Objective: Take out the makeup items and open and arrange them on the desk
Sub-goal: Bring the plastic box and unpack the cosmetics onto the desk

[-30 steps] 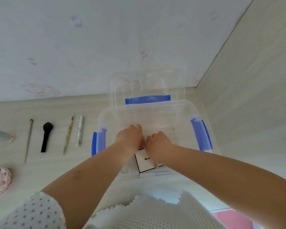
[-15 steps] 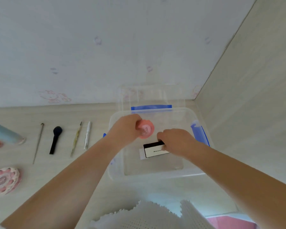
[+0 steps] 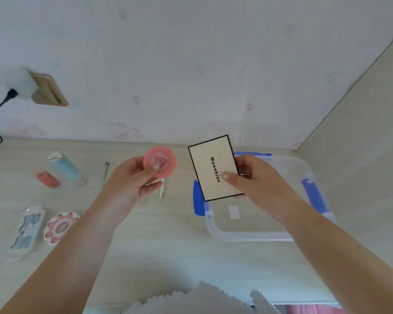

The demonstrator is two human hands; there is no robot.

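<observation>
Left hand (image 3: 132, 177) held a round pink compact (image 3: 159, 161) pinched between thumb and fingers, raised above the desk (image 3: 168, 245). Right hand (image 3: 252, 177) gripped a cream, black-edged "Mooekiss" palette (image 3: 213, 168), thumb on its face, over the clear storage box (image 3: 254, 234) with blue clips. Left of the left hand lay a blue tube (image 3: 65, 167), a flower-shaped compact (image 3: 60, 226) and a thin tool (image 3: 105, 171), well apart.

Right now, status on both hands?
Left hand holds pink round compact. Right hand holds Mooekiss palette. Both lifted above desk, unopened.
</observation>
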